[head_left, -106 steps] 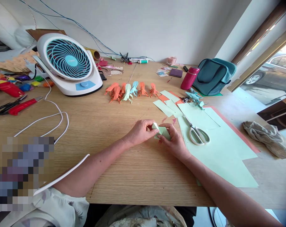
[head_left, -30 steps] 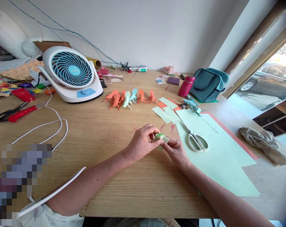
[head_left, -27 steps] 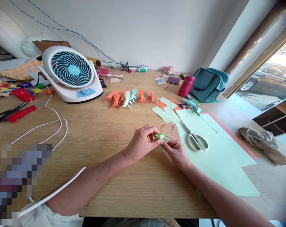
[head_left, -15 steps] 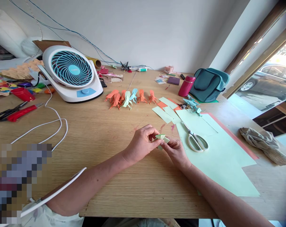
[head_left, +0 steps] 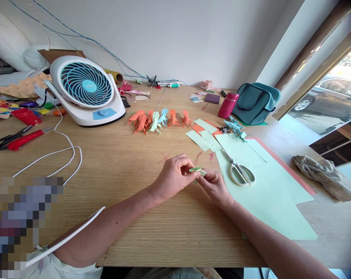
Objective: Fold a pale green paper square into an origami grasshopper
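A small folded piece of light green paper (head_left: 196,170) is pinched between both my hands just above the wooden table (head_left: 129,162). My left hand (head_left: 173,177) grips its left side with thumb and fingers. My right hand (head_left: 215,187) holds its right end from below. The paper looks pressed nearly flat. To the right lie scissors (head_left: 239,170) on a large light green sheet (head_left: 268,193). A row of finished orange, green and blue paper figures (head_left: 159,117) stands further back.
A white and blue desk fan (head_left: 86,92) with a white cable (head_left: 57,153) sits at the back left, beside red-handled tools (head_left: 17,137). A magenta bottle (head_left: 227,105), a teal bag (head_left: 258,102) and a crumpled cloth (head_left: 323,174) are on the right. Cut paper squares (head_left: 204,135) lie mid-table.
The green paper has been lifted off the table between both hands, then squeezed from a puffed shape into a flatter one. My hands stayed in the same spot.
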Tool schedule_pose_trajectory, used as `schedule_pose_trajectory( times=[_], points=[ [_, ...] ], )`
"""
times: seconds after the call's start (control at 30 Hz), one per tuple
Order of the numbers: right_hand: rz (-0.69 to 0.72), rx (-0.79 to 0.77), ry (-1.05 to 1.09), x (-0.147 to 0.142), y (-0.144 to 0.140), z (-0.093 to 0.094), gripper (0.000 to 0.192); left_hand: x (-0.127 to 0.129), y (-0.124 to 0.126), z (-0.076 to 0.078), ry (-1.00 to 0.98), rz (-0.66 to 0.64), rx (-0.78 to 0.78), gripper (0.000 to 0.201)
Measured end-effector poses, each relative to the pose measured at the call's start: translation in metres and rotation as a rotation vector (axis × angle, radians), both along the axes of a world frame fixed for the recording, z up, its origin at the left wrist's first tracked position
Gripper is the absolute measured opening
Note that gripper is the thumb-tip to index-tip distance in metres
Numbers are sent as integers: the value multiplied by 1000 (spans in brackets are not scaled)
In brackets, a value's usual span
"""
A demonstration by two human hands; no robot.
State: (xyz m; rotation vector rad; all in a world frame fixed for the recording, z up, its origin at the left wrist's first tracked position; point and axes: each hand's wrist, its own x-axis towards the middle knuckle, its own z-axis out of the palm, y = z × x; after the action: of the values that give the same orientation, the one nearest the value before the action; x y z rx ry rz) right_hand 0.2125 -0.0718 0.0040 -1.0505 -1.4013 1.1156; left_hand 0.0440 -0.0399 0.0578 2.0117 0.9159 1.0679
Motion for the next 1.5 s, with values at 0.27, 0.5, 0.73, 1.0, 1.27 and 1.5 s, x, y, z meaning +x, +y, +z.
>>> schedule_pose_trajectory(
  times=[0.27,0.5,0.73,1.0,1.27,1.5],
  points=[
    [23,-3,-9,0,-2,5,39,-3,-1,6,22,13,-53,26],
    [41,-20,-22,0,-2,4,39,-7,4,8,55,-16,-67,31],
    [76,-60,-30,1,-2,-2,39,-6,4,6,63,17,-124,32],
    [81,-69,-48,3,0,-3,48,-7,7,6,78,-15,-214,28],
    [58,-57,-35,3,-1,-3,41,-8,8,6,34,-35,-200,29],
    [65,-51,-16,4,0,-4,37,-12,10,7,76,-71,-151,37]
  ],
)
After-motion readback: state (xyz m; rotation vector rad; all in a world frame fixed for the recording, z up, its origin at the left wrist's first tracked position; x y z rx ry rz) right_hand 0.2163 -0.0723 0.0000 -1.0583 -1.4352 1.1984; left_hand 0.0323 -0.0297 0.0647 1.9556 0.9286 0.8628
